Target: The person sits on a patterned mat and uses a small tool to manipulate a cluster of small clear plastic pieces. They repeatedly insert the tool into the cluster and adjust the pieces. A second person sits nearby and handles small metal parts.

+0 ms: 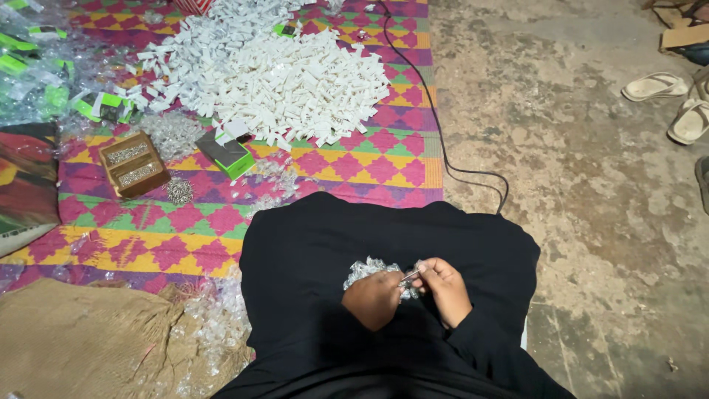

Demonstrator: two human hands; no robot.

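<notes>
Both hands meet over the lap on black cloth. The left hand is curled shut over a bunch of clear crinkled wrappers; the right hand pinches a thin silvery piece between fingertips, touching the left. On the patterned mat ahead lies a big heap of small white packets, with green-labelled clear packs at far left, then a brown tray box and a smaller green-edged box.

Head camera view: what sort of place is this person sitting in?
Probably a home floor workspace for piecework packing. A bright patterned woven mat lies on bare rough concrete floor, a big heap of small white pieces sits on it, and sandals lie nearby.
</notes>
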